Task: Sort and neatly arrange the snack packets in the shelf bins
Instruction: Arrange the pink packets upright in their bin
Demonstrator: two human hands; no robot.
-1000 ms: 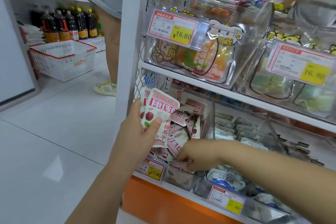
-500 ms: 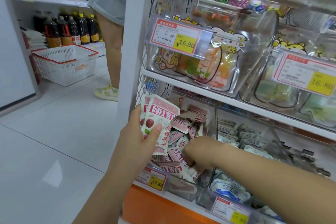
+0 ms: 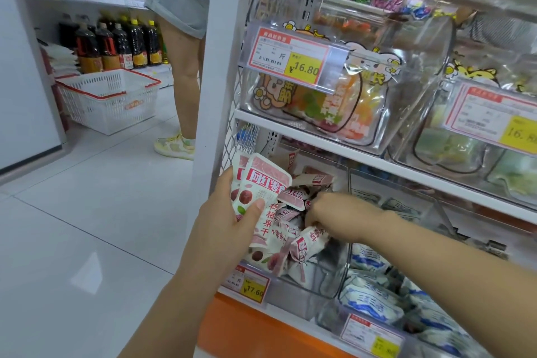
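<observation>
Pink snack packets (image 3: 263, 189): your left hand (image 3: 229, 221) pinches a squared stack, probably staging it; right hand (image 3: 334, 212), at 3 o'clock, curls into the bin (image 3: 305, 295), grip unclear.

**Shelf Tally**

Two hands are working here: one left hand (image 3: 229, 221) and one right hand (image 3: 334, 212). The left hand is holding two pink packets (image 3: 261, 183), going by the tops that are showing. The loose pink ones are lying too jumbled in the bin (image 3: 328, 285) to count, as are the blue packets (image 3: 369, 299) beside them. Four price tags (image 3: 290, 59) (image 3: 494, 116) (image 3: 247, 285) (image 3: 372, 337) are hanging. One basket (image 3: 110, 99) is sitting on the floor. One bystander (image 3: 183, 38) is standing nearby, showing one shoe (image 3: 174, 145).
</observation>
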